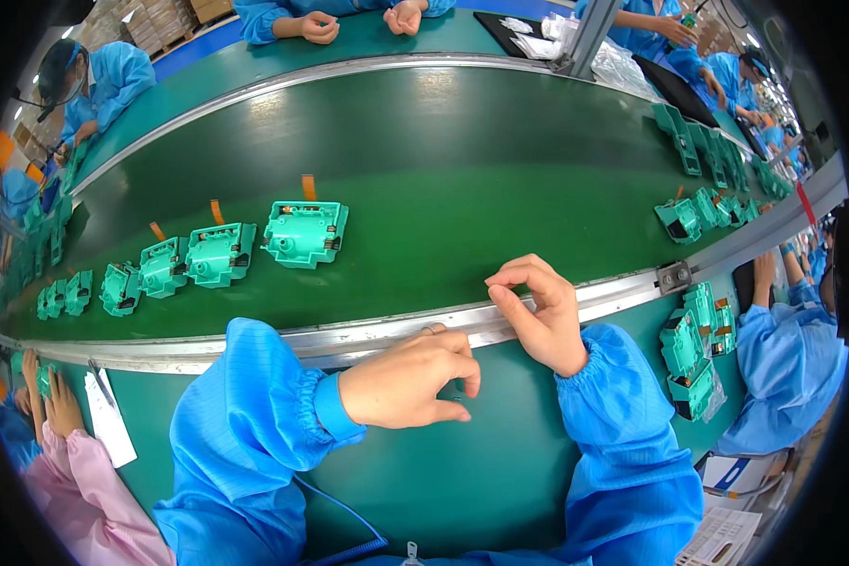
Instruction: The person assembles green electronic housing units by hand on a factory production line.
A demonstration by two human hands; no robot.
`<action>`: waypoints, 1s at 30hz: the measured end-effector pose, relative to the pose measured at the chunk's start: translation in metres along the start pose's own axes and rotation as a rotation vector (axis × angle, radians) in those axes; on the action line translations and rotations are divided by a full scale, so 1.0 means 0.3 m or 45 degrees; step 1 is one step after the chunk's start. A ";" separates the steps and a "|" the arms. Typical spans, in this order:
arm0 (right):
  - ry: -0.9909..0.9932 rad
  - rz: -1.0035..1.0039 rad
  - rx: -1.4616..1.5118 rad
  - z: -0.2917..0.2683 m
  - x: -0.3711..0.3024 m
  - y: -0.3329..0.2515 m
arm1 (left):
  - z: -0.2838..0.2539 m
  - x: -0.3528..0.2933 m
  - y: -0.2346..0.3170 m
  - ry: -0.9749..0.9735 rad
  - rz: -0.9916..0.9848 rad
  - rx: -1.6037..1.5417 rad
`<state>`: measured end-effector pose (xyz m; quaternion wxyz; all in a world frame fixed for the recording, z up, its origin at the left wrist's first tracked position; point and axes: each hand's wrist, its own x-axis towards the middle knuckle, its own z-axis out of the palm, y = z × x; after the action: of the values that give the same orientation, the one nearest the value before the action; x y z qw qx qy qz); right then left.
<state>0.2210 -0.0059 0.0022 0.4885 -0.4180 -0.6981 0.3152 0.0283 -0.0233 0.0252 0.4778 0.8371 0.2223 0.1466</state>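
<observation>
My left hand (407, 379) hovers over the near green worktop (434, 472), by the metal rail (387, 344). Its fingers curl loosely apart from the thumb, and it holds nothing. A blue band (335, 406) circles that wrist. Above the rail's far side is my right hand (545, 321), its thumb and index fingertips drawn together and nothing visible between them. Beyond the rail, on the green conveyor belt (462, 179), lies a row of teal plastic housings, the nearest housing (304, 236) with an orange flat cable (308, 188) sticking up. Neither hand touches these housings.
More teal housings (689, 363) sit on the worktop at right, beside a co-worker in blue (788, 349). At left are a co-worker's pink sleeve (94, 491) and a white paper (111, 420). A blue coiled cord (354, 547) hangs near my left forearm. A metal post (590, 38) rises at the back.
</observation>
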 end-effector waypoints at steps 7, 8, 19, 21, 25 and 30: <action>-0.026 -0.050 -0.058 -0.013 0.010 0.001 | 0.039 0.021 -0.040 -0.019 0.012 0.329; -0.031 -0.058 -0.046 -0.013 0.012 0.002 | 0.041 0.021 -0.041 -0.007 0.068 0.363; -0.015 -0.076 -0.024 -0.035 0.004 -0.003 | 0.027 0.071 -0.060 0.587 -0.164 -0.997; -0.012 -0.096 -0.021 -0.041 0.001 -0.011 | 0.020 0.071 -0.070 0.624 -0.146 -1.039; -0.031 -0.139 -0.088 -0.044 -0.005 -0.015 | 0.024 0.076 -0.070 0.706 -0.147 -1.233; -0.104 -0.184 -0.152 -0.052 0.011 -0.016 | 0.012 0.082 -0.063 0.778 -0.090 -1.166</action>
<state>0.2337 -0.0046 0.0128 0.4552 -0.3818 -0.7633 0.2538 0.0466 -0.0049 0.0078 0.7116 0.4550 0.2922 0.4486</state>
